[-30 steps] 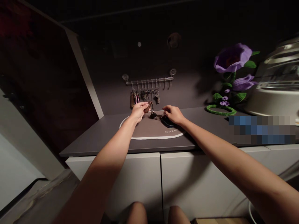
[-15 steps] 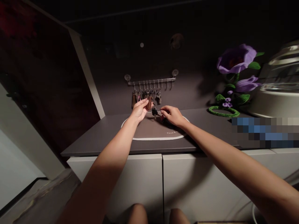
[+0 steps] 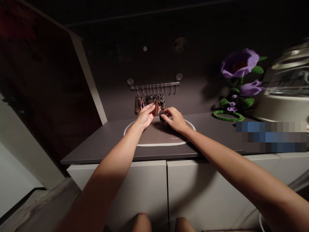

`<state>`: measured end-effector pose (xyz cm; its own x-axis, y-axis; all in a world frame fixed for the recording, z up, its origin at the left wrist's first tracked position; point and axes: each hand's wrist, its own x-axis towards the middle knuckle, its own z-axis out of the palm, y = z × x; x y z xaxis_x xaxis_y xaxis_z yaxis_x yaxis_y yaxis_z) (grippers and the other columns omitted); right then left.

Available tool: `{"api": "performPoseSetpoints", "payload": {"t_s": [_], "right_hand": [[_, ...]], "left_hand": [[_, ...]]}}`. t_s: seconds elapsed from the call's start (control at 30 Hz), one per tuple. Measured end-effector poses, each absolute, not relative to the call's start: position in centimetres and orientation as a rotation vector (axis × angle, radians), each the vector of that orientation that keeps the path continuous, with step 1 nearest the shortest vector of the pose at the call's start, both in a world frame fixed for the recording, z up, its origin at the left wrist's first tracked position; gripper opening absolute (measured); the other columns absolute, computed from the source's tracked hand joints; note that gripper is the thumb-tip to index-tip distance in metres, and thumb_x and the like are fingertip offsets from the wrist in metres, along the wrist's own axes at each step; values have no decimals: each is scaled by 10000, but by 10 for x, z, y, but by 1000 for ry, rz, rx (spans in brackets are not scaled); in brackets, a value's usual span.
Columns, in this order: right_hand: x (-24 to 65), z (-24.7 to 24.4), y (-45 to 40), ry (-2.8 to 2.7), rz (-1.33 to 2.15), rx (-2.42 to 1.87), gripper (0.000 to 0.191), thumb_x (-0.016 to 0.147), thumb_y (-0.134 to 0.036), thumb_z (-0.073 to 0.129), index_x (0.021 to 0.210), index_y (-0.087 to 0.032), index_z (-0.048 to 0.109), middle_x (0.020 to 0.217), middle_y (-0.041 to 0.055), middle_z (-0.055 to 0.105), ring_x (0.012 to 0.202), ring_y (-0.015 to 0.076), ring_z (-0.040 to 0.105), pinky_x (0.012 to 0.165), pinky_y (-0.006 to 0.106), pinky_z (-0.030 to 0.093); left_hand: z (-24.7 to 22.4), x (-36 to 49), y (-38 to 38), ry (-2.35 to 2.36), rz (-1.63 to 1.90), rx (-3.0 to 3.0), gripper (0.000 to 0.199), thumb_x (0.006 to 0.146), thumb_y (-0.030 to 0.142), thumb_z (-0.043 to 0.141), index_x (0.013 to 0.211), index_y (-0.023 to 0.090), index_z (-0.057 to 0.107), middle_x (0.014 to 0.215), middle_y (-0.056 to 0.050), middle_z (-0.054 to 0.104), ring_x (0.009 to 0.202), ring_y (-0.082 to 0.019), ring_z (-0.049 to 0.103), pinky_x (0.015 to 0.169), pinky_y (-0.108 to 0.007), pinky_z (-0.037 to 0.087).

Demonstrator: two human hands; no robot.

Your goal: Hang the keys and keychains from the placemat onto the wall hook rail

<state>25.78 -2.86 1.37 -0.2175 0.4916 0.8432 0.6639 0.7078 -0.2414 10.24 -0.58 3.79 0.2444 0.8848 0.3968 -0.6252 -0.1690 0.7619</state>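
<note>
My left hand point(image 3: 145, 117) is closed on a flat brown key fob point(image 3: 156, 108), thumb and fingers pinching it upright. Dark keys point(image 3: 161, 117) hang beside the fob, and the fingertips of my right hand point(image 3: 176, 120) are closed on them. Just behind both hands, a clear hook rail point(image 3: 155, 85) is fixed to the dark wall by a round mount at each end. Several key bunches hang from it, among them a brown fob point(image 3: 137, 105) and a pink key strap point(image 3: 142, 103) at the left. Hooks at the right end hold nothing.
Below the hands a brown mat point(image 3: 152, 137) with a pale rim lies on the dark countertop point(image 3: 96, 146). A purple fabric flower point(image 3: 240, 63) with a green ring base stands to the right, next to a pale appliance point(image 3: 277, 106). White cabinet doors point(image 3: 140, 190) are underneath.
My right hand has moved left and slightly up, and its fingers have come onto the dangling keys. My left hand still pinches the brown fob. The view has shifted slightly.
</note>
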Motion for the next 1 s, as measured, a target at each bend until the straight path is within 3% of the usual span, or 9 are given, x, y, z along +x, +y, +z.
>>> {"api": "performPoseSetpoints", "payload": {"t_s": [0.27, 0.5, 1.0], "right_hand": [[259, 11, -25, -1846, -298, -946, 109, 781, -285, 526, 800, -187, 571, 822, 47, 571, 755, 157, 523, 702, 279, 404], [261, 14, -26, -1778, -268, -969, 176, 812, -303, 484, 832, -200, 625, 845, 59, 579, 806, 168, 537, 748, 288, 410], [270, 18, -14, -1563, 9, -997, 220, 827, -355, 425, 794, -170, 540, 806, 46, 576, 753, 146, 500, 722, 275, 398]], "left_hand": [[38, 106, -11, 344, 1333, 1104, 126, 797, 67, 496, 872, 89, 594, 769, -52, 663, 842, -128, 638, 921, -339, 452], [37, 101, -3, 338, 1398, 1031, 125, 776, 42, 504, 838, 82, 606, 820, -69, 664, 841, -138, 639, 925, -359, 456], [22, 104, 10, 755, 1382, 1058, 143, 736, -7, 486, 819, 60, 582, 668, -57, 622, 594, -118, 619, 721, -305, 530]]}}
